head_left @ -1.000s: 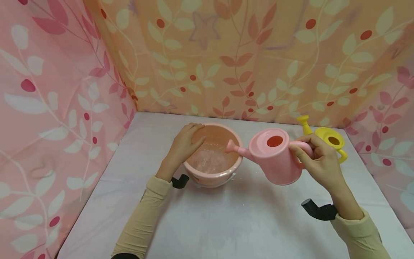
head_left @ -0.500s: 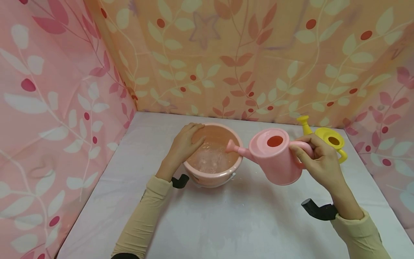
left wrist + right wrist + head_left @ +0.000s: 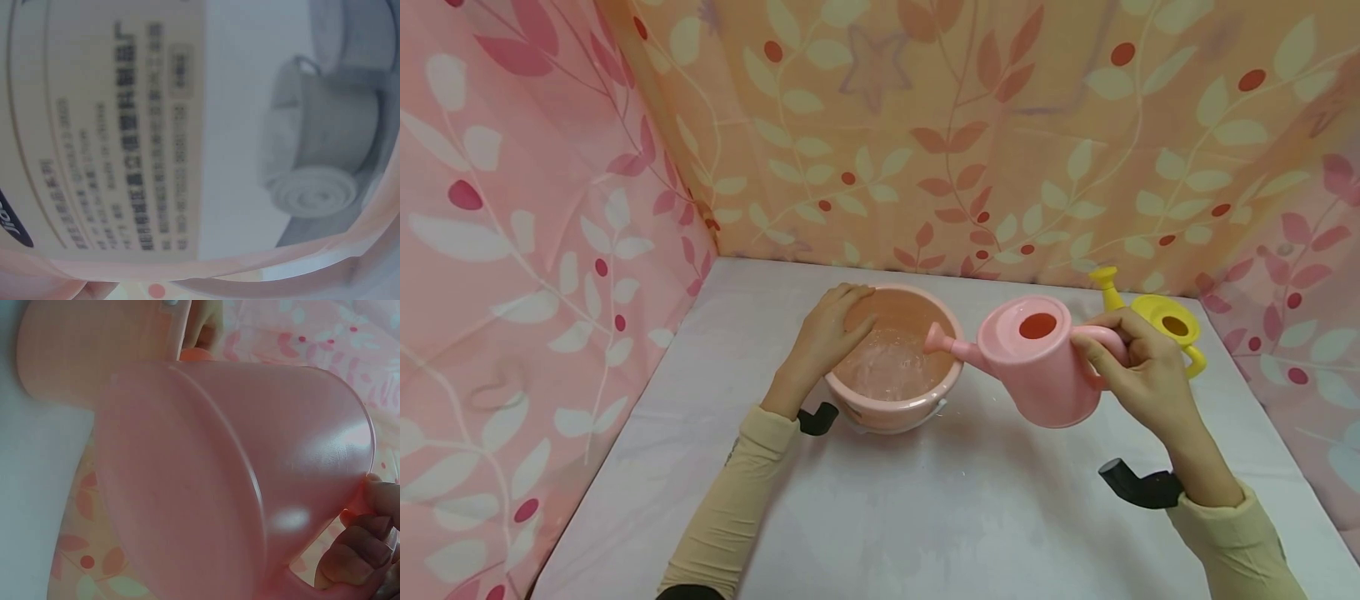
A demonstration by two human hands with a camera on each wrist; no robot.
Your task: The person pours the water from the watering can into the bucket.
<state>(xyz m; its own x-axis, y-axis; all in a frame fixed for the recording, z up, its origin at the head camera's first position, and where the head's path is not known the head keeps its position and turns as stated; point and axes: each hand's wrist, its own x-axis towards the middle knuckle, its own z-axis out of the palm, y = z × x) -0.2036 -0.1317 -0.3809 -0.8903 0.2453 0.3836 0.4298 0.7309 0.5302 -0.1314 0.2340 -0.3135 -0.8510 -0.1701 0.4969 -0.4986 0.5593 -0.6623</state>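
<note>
My right hand (image 3: pixel 1142 375) grips the handle of a pink watering can (image 3: pixel 1048 383), its thumb on top and fingers curled beneath. The can is tilted left, and its sprinkler head hangs over a pale pink bucket (image 3: pixel 895 411). Water (image 3: pixel 887 367) in the bucket is splashing, with fine streaks below the spout. At the bucket's left rim, my left hand (image 3: pixel 827 333) holds on, thumb reaching over the inside. In the left wrist view a printed label (image 3: pixel 137 137) covers the bucket's side. The can's base and body (image 3: pixel 294 437) fill the right wrist view.
Behind my right hand stands a yellow watering can (image 3: pixel 1172 321), partly hidden by it. Water drops lie on the white tabletop (image 3: pixel 925 508) right of the bucket. Flower-patterned cloth (image 3: pixel 880 150) hangs at the back and sides.
Only the splashing on the water's surface differs, now with thin streaks in place of thicker bubbling. Both hands, the bucket and the pink watering can have stayed nearly still.
</note>
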